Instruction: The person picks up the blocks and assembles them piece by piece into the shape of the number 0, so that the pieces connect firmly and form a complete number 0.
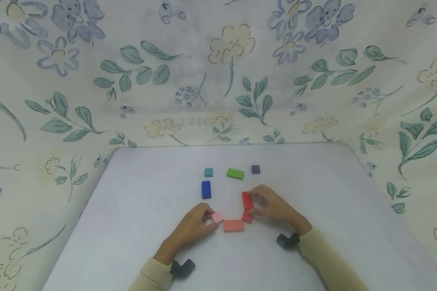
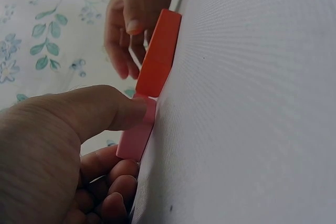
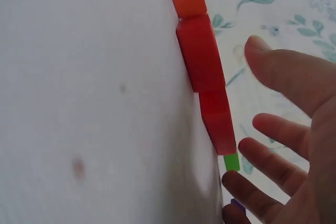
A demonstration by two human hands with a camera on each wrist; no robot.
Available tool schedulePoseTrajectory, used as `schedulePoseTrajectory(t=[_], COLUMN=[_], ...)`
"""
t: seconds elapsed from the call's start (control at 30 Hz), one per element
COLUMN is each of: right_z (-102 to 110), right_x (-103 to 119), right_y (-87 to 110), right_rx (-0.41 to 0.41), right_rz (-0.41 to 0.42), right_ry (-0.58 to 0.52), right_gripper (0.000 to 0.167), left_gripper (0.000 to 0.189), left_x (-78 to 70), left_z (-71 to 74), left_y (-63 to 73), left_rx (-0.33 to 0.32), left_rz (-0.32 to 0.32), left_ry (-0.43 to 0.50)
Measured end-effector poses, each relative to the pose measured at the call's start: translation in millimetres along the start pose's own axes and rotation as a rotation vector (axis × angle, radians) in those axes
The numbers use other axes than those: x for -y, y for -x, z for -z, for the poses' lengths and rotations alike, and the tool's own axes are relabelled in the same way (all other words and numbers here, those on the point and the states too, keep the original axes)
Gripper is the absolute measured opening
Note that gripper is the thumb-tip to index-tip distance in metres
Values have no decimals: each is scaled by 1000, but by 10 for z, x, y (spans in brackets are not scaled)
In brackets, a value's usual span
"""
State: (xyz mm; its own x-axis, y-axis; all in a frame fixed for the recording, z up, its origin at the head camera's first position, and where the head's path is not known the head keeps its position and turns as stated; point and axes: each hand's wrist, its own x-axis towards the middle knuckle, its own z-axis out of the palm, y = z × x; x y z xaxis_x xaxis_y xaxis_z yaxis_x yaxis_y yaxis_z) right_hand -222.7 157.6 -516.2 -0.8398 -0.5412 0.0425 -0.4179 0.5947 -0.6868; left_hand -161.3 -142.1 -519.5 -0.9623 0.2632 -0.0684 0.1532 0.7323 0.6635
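Observation:
My left hand pinches a small pink block, thumb on one side and fingertips on the other. In the left wrist view, the pink block meets the end of a longer orange block. To the right of the orange block stands a small red cube, with a longer red block running away from it. My right hand is beside these two red pieces. Its fingers and thumb are spread, and the right wrist view shows a gap between the thumb and the red cube.
Farther back on the white table lie a blue block, a teal cube, a green block and a purple cube. Floral cloth hangs behind and at both sides.

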Motion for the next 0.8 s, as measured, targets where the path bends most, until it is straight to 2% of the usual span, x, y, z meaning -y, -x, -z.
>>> schedulePoseTrajectory(t=[0.37, 0.8], right_z=[-82, -111], right_x=[13, -38], right_y=[94, 94], right_rx=[-23, -53], right_rz=[-4, 66], right_ry=[72, 139], right_gripper=[56, 53], left_gripper=[29, 28], left_x=[-5, 5], left_z=[-21, -10], left_y=[0, -10], left_rx=[7, -4], left_rz=[-10, -14], left_ry=[-1, -3])
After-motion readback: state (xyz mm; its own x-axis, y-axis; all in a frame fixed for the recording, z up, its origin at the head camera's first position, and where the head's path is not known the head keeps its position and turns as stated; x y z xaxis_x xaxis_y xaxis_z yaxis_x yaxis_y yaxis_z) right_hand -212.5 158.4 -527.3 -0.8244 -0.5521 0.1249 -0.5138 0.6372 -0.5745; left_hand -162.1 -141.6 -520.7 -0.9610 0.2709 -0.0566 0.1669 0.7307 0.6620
